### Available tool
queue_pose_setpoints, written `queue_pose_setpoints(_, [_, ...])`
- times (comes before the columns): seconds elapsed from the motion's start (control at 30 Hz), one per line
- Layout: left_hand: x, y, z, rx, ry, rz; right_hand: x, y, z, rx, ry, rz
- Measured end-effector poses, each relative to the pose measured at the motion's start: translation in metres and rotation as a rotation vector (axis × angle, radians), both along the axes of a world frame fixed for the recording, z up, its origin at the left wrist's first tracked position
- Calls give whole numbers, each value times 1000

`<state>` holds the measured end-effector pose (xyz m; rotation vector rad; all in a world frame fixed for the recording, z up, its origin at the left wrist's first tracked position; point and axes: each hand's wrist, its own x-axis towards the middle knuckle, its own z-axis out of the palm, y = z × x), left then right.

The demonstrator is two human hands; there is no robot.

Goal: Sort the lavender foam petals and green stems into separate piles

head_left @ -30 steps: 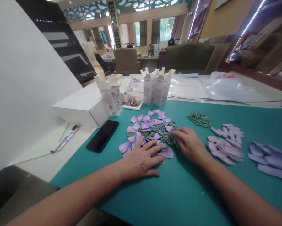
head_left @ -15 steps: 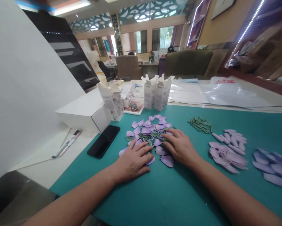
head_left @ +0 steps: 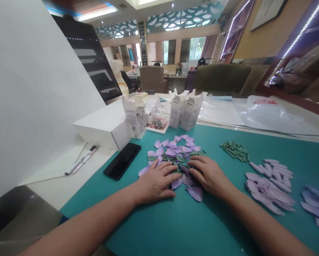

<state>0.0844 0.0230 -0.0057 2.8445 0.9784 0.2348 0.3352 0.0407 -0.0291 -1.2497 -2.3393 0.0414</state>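
My left hand (head_left: 157,180) lies palm down on the near left part of a loose pile of light purple petal-shaped pieces (head_left: 171,152). Its fingers are stretched out and a little apart. Across from it, my right hand (head_left: 210,175) rests on the pile's right side, fingers extended and touching the pieces. Among the petals are green leaf-like pieces (head_left: 179,158) and small purple curled bits. One larger petal (head_left: 195,193) sits at the near edge, between the hands. Whatever is under my palms and fingertips is hidden.
The teal mat (head_left: 159,227) also carries short green sticks (head_left: 234,150), pale purple tapered pieces (head_left: 278,172), pinkish petals (head_left: 268,192) and bluish petals (head_left: 316,204). A black phone (head_left: 122,160) lies left, near pens (head_left: 82,160). White cartons (head_left: 192,111) and a white box (head_left: 106,124) stand behind.
The camera view has turned slightly, so everything sits further right. My right hand has drawn a little toward me over the petals; my left hand stays at about the same spot.
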Motion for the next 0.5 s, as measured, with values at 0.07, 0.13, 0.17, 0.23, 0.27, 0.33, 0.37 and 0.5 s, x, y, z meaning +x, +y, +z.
queue_pose_setpoints(0.07, [-4,1,6,-19,-29,51,-6,11,3,-9,-11,1])
queue_pose_setpoints(0.13, [-12,1,9,-23,-53,116,-14,20,4,-35,-54,1])
queue_pose_setpoints(0.17, [-18,2,9,-22,-64,145,-18,22,5,-50,-81,-4])
queue_pose_setpoints(0.23, [-32,4,6,-28,-79,191,-23,23,6,-78,-129,-5])
queue_pose_setpoints(0.27, [-39,5,3,-39,-87,208,-24,22,8,-94,-145,8])
queue_pose_setpoints(0.33, [-53,6,-2,-73,-107,235,-22,21,11,-128,-143,63])
queue_pose_setpoints(0.37, [-59,7,-4,-93,-121,244,-19,20,13,-143,-120,93])
queue_pose_setpoints(0.5, [-73,5,-6,-175,-188,276,-1,27,21,-143,33,79])
